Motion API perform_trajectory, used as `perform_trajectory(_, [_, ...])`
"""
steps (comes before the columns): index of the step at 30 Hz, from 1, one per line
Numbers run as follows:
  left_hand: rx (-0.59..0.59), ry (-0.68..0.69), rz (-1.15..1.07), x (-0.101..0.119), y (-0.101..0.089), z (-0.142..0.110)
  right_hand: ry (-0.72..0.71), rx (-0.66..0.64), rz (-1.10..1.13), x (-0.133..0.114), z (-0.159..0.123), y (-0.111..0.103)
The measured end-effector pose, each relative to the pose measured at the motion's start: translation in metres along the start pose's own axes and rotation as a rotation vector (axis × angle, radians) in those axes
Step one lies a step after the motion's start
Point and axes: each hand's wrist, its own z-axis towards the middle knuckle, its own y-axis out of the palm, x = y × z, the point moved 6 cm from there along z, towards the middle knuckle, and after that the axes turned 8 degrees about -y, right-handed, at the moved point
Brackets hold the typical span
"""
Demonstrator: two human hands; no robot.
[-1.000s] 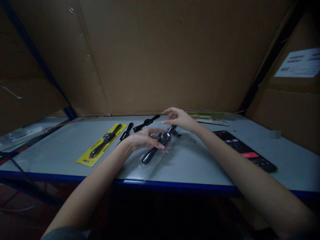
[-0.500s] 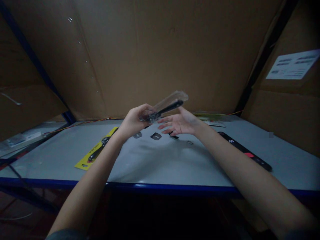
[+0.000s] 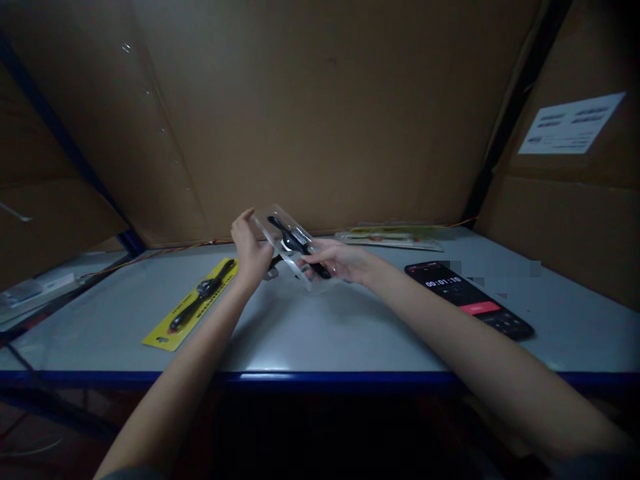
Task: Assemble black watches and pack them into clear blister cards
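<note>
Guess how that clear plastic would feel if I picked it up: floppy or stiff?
The plastic looks thin and see-through, so it's probably light. Its edge looks straight between the left hand and right hand, so it's likely springy, not floppy. Its shiny glints suggest it might be slippery.

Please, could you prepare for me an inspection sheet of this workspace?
Surface: pale table with blue front edge.
Main things: black tool and clear plastic shell, held together; yellow card bearing another tool, left.
Clutter: phone showing a timer, right; flat packets, back; small parts, partly hidden.
Hands: right hand grips the black tool's near end; left hand is at the shell's left edge, grip unclear.
Cables: thin reddish-yellow wires along the back.
Surroundings: cardboard walls; blue post, left; paper label, right.
</note>
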Motion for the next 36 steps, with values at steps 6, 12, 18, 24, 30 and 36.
perform_trajectory(6, [-0.510, -0.889, -0.712, -0.027, 0.047, -0.030, -0.087, 0.105, -0.150, 0.004, 0.001, 0.003])
perform_trajectory(12, [-0.520, -0.850, -0.710, -0.041, 0.054, -0.042, -0.131, 0.173, -0.802, 0.005, 0.009, -0.015])
perform_trajectory(18, [-0.504, -0.954, -0.654, -0.064, 0.052, -0.048, 0.081, 0.364, -1.689, -0.032, -0.002, -0.091])
perform_trajectory(24, [-0.495, -0.920, -0.592, -0.051, 0.050, -0.051, 0.575, 0.468, -1.973, -0.015, -0.037, -0.156])
perform_trajectory(30, [-0.427, -0.915, -0.560, -0.053, 0.047, -0.051, 0.529, 0.476, -2.104, -0.010, -0.054, -0.154])
perform_trajectory(36, [-0.437, -0.892, -0.533, -0.052, 0.047, -0.050, 0.347, 0.353, -2.266, -0.020, -0.051, -0.149])
